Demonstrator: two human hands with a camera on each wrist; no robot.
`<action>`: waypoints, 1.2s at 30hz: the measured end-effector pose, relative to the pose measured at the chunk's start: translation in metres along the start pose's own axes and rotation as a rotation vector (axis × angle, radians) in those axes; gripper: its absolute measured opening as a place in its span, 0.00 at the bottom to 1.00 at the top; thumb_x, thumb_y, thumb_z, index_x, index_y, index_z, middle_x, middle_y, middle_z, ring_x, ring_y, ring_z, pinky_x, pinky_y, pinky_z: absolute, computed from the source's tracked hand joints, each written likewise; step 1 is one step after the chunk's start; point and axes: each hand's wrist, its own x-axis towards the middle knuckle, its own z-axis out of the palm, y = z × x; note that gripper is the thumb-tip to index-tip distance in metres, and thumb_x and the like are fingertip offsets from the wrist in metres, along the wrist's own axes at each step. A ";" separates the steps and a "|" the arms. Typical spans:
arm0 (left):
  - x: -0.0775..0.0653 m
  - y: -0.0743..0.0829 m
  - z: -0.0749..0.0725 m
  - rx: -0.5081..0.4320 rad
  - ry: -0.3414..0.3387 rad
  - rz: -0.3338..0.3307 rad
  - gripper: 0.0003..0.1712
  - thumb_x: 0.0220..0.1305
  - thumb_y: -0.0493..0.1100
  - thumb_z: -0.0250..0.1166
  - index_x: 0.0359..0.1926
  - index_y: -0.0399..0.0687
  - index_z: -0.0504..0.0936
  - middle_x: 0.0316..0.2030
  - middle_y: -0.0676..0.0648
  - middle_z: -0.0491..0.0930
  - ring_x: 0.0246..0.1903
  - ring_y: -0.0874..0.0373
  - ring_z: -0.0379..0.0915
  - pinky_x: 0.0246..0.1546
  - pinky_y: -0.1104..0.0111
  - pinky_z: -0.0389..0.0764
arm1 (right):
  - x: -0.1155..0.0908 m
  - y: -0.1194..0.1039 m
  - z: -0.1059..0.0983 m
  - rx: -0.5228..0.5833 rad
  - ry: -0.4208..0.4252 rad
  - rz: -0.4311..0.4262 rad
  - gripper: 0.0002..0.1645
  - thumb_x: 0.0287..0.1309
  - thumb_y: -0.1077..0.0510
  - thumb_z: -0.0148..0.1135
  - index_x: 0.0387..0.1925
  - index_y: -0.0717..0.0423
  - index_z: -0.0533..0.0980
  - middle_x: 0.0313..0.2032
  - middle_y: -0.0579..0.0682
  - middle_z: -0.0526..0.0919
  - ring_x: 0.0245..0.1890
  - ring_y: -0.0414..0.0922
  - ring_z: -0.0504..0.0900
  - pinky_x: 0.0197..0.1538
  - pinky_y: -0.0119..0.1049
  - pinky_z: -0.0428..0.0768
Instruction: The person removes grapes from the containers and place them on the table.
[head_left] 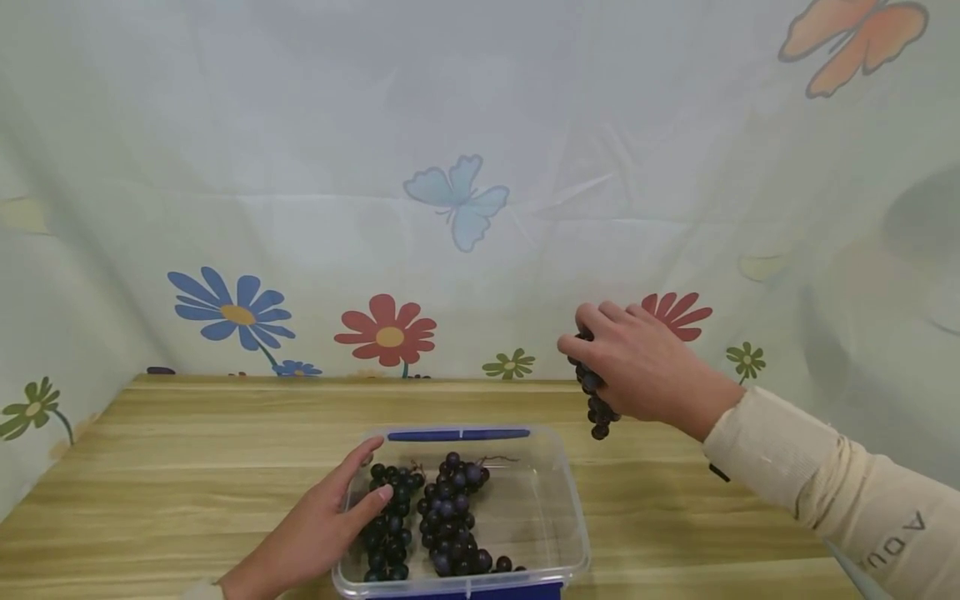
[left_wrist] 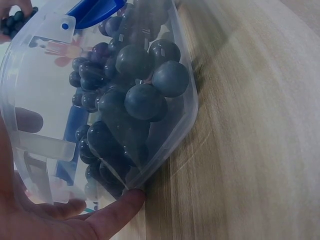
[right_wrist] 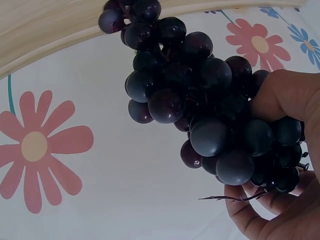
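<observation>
My right hand (head_left: pixel 637 362) is raised above the back right of the table and grips a bunch of dark grapes (right_wrist: pixel 200 100), which hangs down from the fingers. A thin brown stem (right_wrist: pixel 232 198) sticks out under the bunch in the right wrist view. At the left wall of a clear plastic container (head_left: pixel 573 508), my left hand (head_left: pixel 318 521) holds the side, thumb over the rim and fingers outside. Two more bunches lie within: a left bunch (head_left: pixel 390 533), partly covered by the thumb, and a middle bunch (head_left: pixel 450 517).
The container stands at the front middle of a wood-grain table (head_left: pixel 225 450). Blue clips (head_left: pixel 457 434) sit on its far and near sides. Behind the table hangs a pale curtain (head_left: pixel 315 125) printed with flowers and butterflies. A small dark object (head_left: pixel 161 370) shows at the back left edge.
</observation>
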 end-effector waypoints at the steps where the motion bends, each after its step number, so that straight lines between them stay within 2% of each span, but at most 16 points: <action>1: 0.000 0.000 0.000 -0.001 0.000 -0.001 0.45 0.72 0.68 0.61 0.82 0.68 0.53 0.79 0.34 0.59 0.76 0.26 0.56 0.63 0.28 0.69 | 0.000 0.001 0.001 -0.003 -0.004 0.003 0.24 0.48 0.60 0.82 0.46 0.51 0.79 0.40 0.52 0.77 0.35 0.50 0.75 0.38 0.44 0.78; 11: -0.003 0.001 -0.002 0.008 0.011 0.022 0.44 0.73 0.66 0.61 0.82 0.67 0.53 0.80 0.34 0.57 0.77 0.27 0.55 0.66 0.28 0.66 | -0.007 0.009 0.008 -0.033 -0.024 0.029 0.25 0.48 0.59 0.82 0.47 0.50 0.78 0.41 0.53 0.76 0.36 0.50 0.74 0.37 0.44 0.78; 24: -0.003 0.000 0.000 0.002 0.008 0.006 0.45 0.72 0.67 0.61 0.82 0.68 0.53 0.79 0.34 0.59 0.76 0.27 0.57 0.64 0.28 0.68 | -0.017 0.018 0.018 -0.034 -0.041 0.053 0.23 0.50 0.61 0.80 0.47 0.51 0.78 0.41 0.54 0.76 0.37 0.51 0.75 0.38 0.45 0.79; 31: -0.002 -0.001 0.000 0.012 0.007 0.007 0.45 0.72 0.68 0.61 0.82 0.68 0.53 0.79 0.34 0.59 0.76 0.27 0.58 0.63 0.29 0.70 | -0.023 0.022 0.027 -0.041 -0.040 0.056 0.22 0.51 0.61 0.79 0.47 0.51 0.79 0.41 0.54 0.76 0.37 0.51 0.75 0.42 0.46 0.80; 36: -0.002 -0.002 0.000 0.011 0.006 0.007 0.45 0.72 0.68 0.61 0.82 0.69 0.53 0.80 0.35 0.59 0.76 0.27 0.57 0.63 0.29 0.70 | -0.029 0.025 0.033 -0.048 -0.032 0.059 0.21 0.51 0.63 0.79 0.46 0.52 0.79 0.45 0.55 0.78 0.41 0.53 0.78 0.44 0.46 0.81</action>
